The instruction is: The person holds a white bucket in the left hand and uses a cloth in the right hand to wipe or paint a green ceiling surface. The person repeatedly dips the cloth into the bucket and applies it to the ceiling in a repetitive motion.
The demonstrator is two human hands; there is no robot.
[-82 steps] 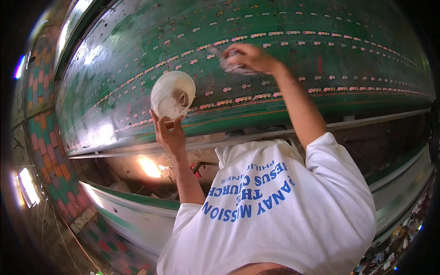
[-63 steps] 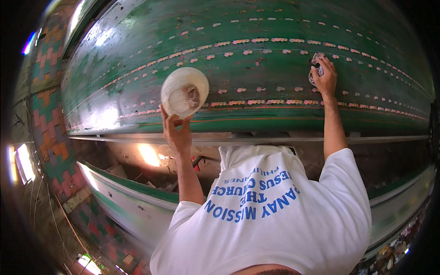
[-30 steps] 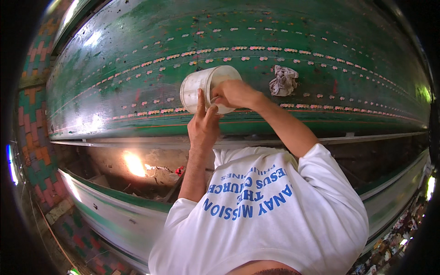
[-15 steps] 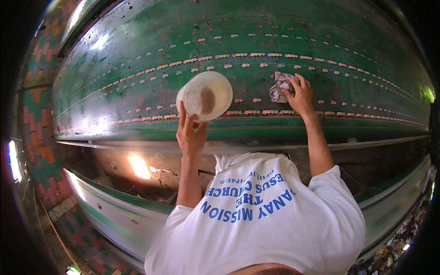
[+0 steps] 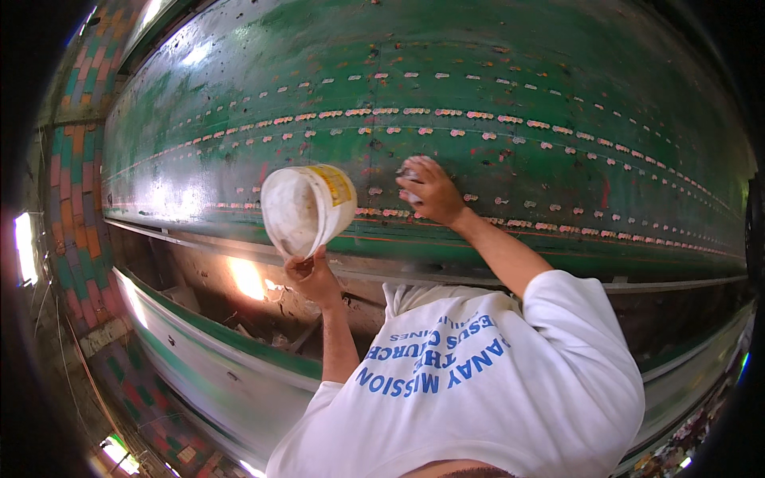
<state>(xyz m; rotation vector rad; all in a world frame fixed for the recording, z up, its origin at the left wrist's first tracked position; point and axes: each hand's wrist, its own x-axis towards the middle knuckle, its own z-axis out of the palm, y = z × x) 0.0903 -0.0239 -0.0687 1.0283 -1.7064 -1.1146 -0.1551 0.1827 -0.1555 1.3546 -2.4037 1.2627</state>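
My left hand point(image 5: 313, 273) grips the rim of a white plastic bucket point(image 5: 291, 211) with a yellow label, held tipped above the long green painted surface point(image 5: 518, 167). The inside of the bucket shows pale, dirty residue. Just right of it, my right hand point(image 5: 430, 191) has curled fingers closed on a crumpled pale rag point(image 5: 411, 174) against the green surface, largely covering it. Rows of small pinkish-white shapes point(image 5: 486, 115) run lengthwise across that surface on both sides of my hands.
A narrow ledge point(image 5: 641, 285) runs along the near side of the green surface, with a dim gap point(image 5: 263, 311) below it. Nearer still is a second green-and-white panel point(image 5: 191, 358). Coloured bricks point(image 5: 73, 223) run along the left, with a thin wire hanging beside them.
My right hand came out of the bucket, took hold of the rag and moved left with it. The bucket has shifted left and lower in view, turning so its label shows.
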